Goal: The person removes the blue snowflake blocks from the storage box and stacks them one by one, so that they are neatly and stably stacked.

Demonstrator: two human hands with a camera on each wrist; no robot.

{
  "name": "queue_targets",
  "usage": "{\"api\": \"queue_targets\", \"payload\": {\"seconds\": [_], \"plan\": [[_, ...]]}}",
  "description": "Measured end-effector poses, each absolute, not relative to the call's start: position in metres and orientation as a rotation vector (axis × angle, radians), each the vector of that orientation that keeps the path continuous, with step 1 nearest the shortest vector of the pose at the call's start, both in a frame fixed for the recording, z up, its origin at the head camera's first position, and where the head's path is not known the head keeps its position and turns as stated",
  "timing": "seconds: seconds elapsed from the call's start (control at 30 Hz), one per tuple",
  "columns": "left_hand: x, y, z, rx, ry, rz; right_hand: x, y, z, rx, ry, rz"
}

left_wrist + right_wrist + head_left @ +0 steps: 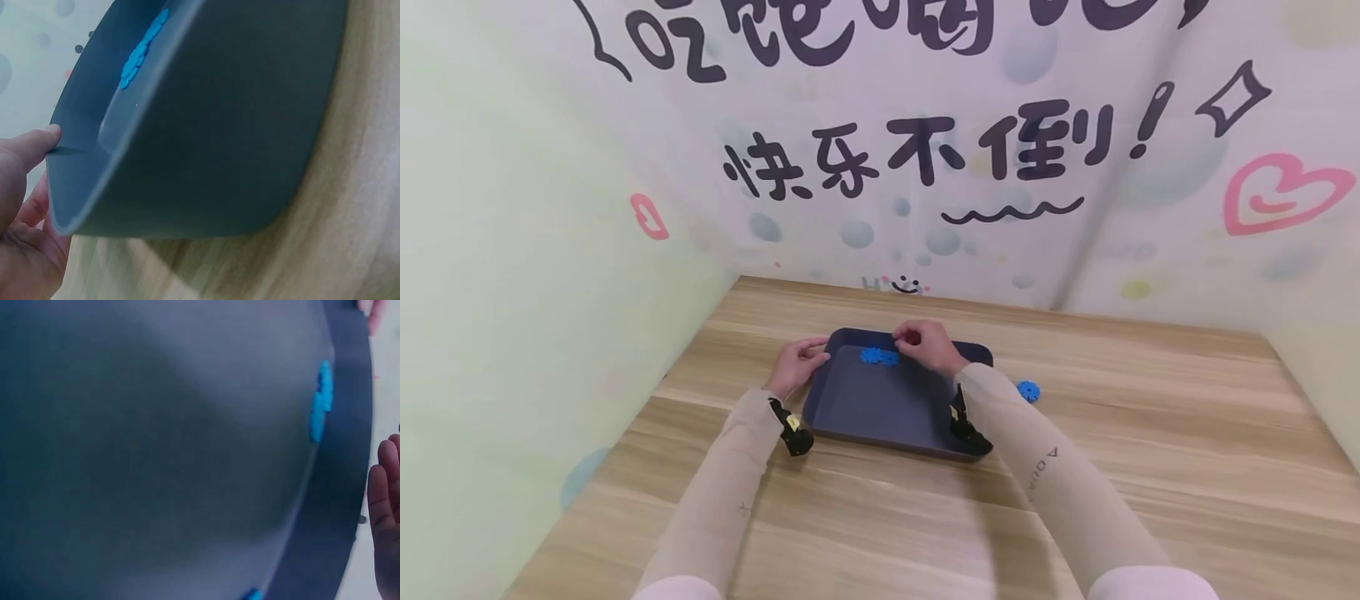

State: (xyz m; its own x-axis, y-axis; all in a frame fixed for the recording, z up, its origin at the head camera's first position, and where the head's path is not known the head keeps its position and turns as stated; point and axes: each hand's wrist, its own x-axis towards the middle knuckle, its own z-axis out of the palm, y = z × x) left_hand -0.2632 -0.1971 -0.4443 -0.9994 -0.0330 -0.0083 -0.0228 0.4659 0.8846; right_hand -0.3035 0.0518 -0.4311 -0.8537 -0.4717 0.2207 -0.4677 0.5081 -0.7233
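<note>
"White backdrop (1037,242) at the rear, printed with dark lettering. Wood-grain table (865,525) below. What stands on it?"

"Dark tray (880,408), long side running left to right. Two arms in beige sleeves (1060,479) reach in from the near side, right sleeve crossing over the tray's right part."

"State of the hands?"

"Left hand (796,367): clamped on the tray's left side. Left wrist view agrees: thumb over the inner face, fingers outside. Right hand (931,346): at the far edge, thumb and forefinger bent close together in the head view. Right wrist view shows only some fingers, just beyond the edge. Cannot tell whether they pinch anything."

"And the blue pieces?"

"Pair (878,357) lies inside the tray, on its floor at the foot of the far side. The two touch or overlap; cannot settle which. Together they make a short row, long axis left to right, parallel to the far edge."

"Relation to log?"

"From the right fingertips, the pair lies just to the near side and leftward; its right end is closest to them. From the left hand it lies to the right, across a strip of bare floor. My judgement: right hand is nearer for any reach."

"Other blue?"

"Notched disc (1028,391) on the table, just right of the tray, beside the right sleeve. Also a blue scrap (253,595), cut off by the right wrist view's lower border; whole shape unknown."
</note>
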Motion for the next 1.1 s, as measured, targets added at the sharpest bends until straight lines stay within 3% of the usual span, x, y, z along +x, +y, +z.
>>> {"api": "queue_targets", "payload": {"seconds": [0.53,0.77,1.1], "plan": [[-0.267,-0.194,-0.446,0.047,-2.708,-1.616,-0.301,0.048,-0.454,-0.764,2.688,-1.017],[-0.277,-0.203,-0.466,-0.061,-2.642,-1.654,-0.300,0.044,-0.455,-0.751,2.689,-0.929],[-0.268,-0.199,-0.450,0.022,-2.690,-1.613,-0.303,0.045,-0.455,-0.738,2.585,-0.975]]}}
